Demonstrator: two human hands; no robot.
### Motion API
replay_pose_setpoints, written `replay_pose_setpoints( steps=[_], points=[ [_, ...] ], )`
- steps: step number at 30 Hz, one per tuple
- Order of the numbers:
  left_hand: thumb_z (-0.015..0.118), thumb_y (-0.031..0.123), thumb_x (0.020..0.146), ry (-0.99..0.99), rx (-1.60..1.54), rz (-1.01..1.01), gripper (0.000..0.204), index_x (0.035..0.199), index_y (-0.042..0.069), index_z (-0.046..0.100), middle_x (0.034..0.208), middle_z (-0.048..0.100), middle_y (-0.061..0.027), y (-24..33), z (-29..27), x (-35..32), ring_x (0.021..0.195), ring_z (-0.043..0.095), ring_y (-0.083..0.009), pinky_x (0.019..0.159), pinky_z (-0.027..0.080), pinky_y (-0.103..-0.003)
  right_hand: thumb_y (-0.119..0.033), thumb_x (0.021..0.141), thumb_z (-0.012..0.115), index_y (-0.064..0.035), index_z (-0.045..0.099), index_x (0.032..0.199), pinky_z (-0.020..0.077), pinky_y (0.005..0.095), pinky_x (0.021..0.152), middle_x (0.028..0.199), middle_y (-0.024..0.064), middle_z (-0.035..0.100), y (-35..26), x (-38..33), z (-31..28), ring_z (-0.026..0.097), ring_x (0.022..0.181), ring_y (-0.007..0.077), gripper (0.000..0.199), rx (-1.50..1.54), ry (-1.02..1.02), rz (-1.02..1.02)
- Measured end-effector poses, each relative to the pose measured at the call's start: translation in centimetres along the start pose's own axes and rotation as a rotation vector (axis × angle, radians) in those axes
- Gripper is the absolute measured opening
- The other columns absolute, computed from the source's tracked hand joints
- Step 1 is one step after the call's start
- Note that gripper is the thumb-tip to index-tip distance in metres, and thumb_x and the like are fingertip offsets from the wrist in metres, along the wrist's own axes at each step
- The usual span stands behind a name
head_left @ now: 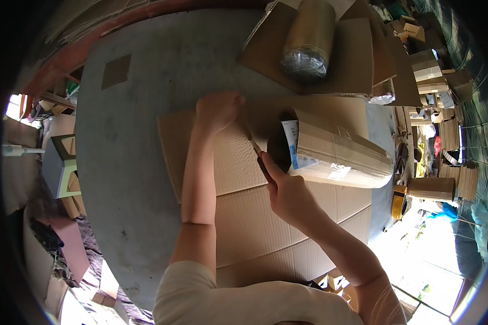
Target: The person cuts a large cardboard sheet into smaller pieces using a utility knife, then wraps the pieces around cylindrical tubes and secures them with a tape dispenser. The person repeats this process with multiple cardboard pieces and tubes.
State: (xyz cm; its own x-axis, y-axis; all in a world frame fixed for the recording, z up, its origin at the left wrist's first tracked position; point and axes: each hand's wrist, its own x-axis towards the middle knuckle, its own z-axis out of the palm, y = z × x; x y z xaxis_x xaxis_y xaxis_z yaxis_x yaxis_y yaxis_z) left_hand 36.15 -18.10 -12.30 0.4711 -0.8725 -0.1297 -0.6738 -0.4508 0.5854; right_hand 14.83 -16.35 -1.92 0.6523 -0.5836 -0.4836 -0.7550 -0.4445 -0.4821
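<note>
A large flat corrugated cardboard sheet [238, 216] lies on a round grey table [141, 135]. My left hand [218, 110] presses down on the sheet's far edge, fingers curled. My right hand [287, 189] grips a small knife [257, 154] with a dark red handle, its blade touching the cardboard between the two hands. Just right of the blade lies a cardboard-wrapped roll [336, 154] on its side, its dark open end facing my hands and a white label on it.
A second wrapped roll [308, 40] rests on cardboard pieces [358, 54] at the table's far side. Stacks of cardboard and boxes [434, 81] fill the right. A yellow tape roll [399, 201] sits by the right table edge. Crates and clutter lie at the left.
</note>
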Motion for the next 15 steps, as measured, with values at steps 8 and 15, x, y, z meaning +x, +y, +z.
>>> replay_pose_setpoints(
  steps=[8,15],
  points=[
    [0.046,0.059,0.078,-0.271,0.288,-0.108,0.054,0.076,0.009,0.066,0.076,0.064,-0.0106,0.4,-3.8,0.1,0.076,0.061,-0.0291,0.067,0.048,-0.038,-0.005,0.079,0.044,-0.0125,0.026,0.136,0.05,0.0465,0.068,0.077,0.0284,0.059,0.6,-0.2,1.2,0.06,0.072,0.0418,0.06,-0.061,0.018,-0.017],
    [0.045,0.067,0.075,-0.14,0.332,0.001,0.065,0.064,0.005,0.062,0.064,0.061,-0.0128,2.0,-6.8,-2.4,0.064,0.061,-0.0286,0.058,0.048,-0.039,-0.008,0.084,0.046,-0.0153,0.032,0.133,0.049,0.045,0.06,0.071,0.024,0.059,-0.1,-2.8,-0.7,0.06,0.066,0.0374,0.051,0.037,0.063,-0.042]
  ],
)
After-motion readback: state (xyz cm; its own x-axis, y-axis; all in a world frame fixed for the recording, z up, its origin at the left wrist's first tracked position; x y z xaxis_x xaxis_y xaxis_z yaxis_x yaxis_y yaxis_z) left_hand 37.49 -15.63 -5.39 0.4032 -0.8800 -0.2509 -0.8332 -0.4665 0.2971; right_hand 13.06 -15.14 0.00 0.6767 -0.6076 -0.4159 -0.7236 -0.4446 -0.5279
